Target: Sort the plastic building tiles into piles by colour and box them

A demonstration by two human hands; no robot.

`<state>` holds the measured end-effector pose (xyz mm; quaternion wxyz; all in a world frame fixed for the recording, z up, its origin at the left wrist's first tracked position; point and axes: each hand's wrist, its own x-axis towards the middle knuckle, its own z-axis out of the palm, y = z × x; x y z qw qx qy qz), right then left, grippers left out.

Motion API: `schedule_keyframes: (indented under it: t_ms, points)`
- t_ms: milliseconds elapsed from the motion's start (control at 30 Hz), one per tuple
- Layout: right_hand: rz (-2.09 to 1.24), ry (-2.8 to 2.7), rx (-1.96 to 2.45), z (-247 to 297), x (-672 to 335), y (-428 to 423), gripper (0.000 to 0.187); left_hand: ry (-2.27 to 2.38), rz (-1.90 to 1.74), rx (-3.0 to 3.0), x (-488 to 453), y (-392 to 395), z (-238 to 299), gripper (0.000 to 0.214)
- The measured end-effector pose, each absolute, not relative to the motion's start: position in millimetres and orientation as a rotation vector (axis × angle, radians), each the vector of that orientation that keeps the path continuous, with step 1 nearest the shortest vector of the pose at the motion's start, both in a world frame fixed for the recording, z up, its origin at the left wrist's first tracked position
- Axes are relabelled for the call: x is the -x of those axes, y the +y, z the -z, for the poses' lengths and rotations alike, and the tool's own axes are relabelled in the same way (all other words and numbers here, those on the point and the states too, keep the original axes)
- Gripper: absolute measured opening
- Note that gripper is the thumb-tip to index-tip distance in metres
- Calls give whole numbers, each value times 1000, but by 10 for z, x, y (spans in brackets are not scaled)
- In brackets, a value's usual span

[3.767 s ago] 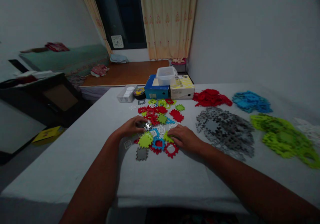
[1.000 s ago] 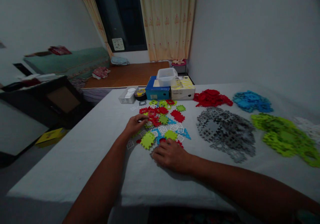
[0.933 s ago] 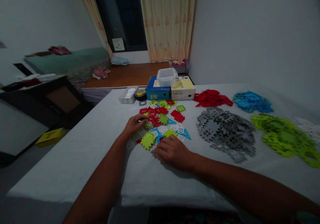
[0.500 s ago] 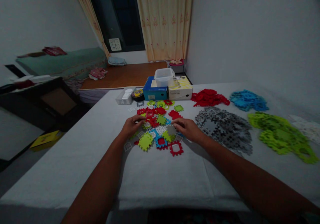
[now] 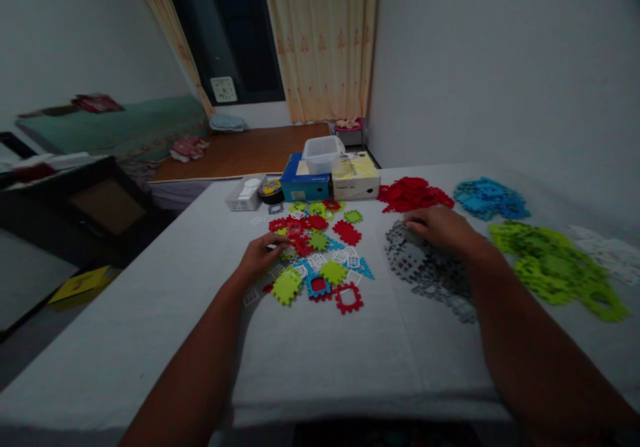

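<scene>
My right hand [image 5: 437, 228] is over the far part of the grey tile pile [image 5: 425, 270], its fingers closed on a grey interlocking tile [image 5: 414, 235]. Beside the left edge of a mixed heap, my left hand [image 5: 263, 255] has thumb and fingers drawn together; whatever lies between them is too small to make out. The heap holds red tiles [image 5: 347, 232], lime-green tiles [image 5: 287, 286], a blue square frame [image 5: 319, 286], a red square frame [image 5: 349, 298] and thin white grid pieces [image 5: 345, 255].
Sorted piles of red [image 5: 415, 194], blue [image 5: 490, 197], lime-green [image 5: 555, 260] and white pieces [image 5: 603, 250] lie on the right of the white-covered table [image 5: 165, 287]. At the back stand a blue box [image 5: 306, 186], a yellow-white box [image 5: 356, 184], a clear tub [image 5: 321, 155] and a round tin [image 5: 271, 192].
My right hand has moved right, from the mixed heap to the grey pile, carrying a grey tile. My left hand stays at the heap's left edge. The view has shifted slightly.
</scene>
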<state>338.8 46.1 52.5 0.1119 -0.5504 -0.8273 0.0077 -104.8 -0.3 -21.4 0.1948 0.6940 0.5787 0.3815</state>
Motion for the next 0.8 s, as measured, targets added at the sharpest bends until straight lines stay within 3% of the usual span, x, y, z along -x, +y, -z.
schedule_keyframes:
  t_ms: [233, 400, 500, 667, 800]
  points:
    - [188, -2279, 1633, -488, -3220, 414, 24, 1540, -1095, -2213, 1032, 18, 296, 26]
    - [-19, -2440, 1197, -346, -2674, 216, 24, 1376, -940, -2460, 914, -3, 247, 35]
    - [-131, -2589, 1021, -166, -2330, 42, 26, 1298, -833, -2518, 866, -20, 225, 28]
    - [-231, -2714, 893, 64, -2023, -140, 45, 1221, -890, -2485, 852, -28, 215, 21]
    - [-211, -2763, 892, 51, -1957, -202, 30, 1325, -889, -2402, 876, -35, 212, 20]
